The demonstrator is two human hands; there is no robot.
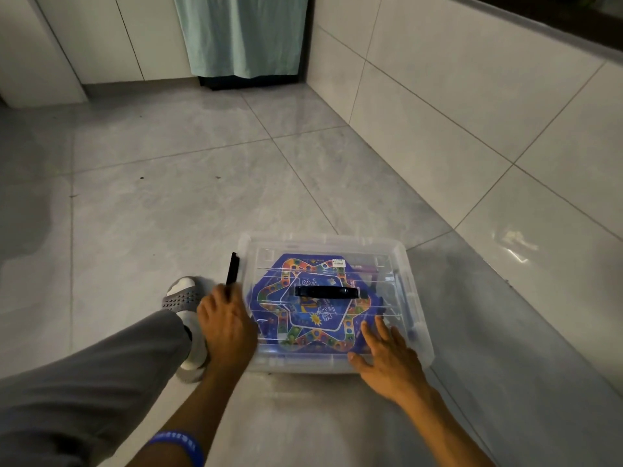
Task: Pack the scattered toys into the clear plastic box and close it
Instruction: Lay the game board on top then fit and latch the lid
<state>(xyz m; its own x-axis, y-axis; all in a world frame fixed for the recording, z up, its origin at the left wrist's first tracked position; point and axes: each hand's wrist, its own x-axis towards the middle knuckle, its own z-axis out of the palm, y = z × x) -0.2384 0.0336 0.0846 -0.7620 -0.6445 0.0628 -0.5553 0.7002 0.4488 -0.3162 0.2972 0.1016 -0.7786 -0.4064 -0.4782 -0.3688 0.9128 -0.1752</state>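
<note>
Clear plastic box (418, 335) sits on grey tiled floor (175, 183), lower centre of view, near the white tiled wall (472, 106) at 3 o'clock. Lid (323, 242) is on the box. Black carry handle (326, 292) lies flat across the lid's middle. Through the lid: a blue star-shaped game board (303, 335) with a coloured track, a white price sticker toward 12 o'clock.

Left hand (225, 323) at the box's 9 o'clock edge, fingers curled round the lower end of a black side latch (232, 268); the latch stands swung out, clear of the lid rim. Some motion blur on this hand.

Right hand (387, 353) lies flat on the lid at the box's 5 o'clock corner, fingers spread and straight, pressing down, gripping nothing.

Blue wristband (178, 444) on left forearm. Grey trouser leg (84, 375) and grey perforated slipper (178, 296) over white sock at 9 o'clock of the left hand. Pale green curtain (239, 35) at 12 o'clock, far end of floor.
</note>
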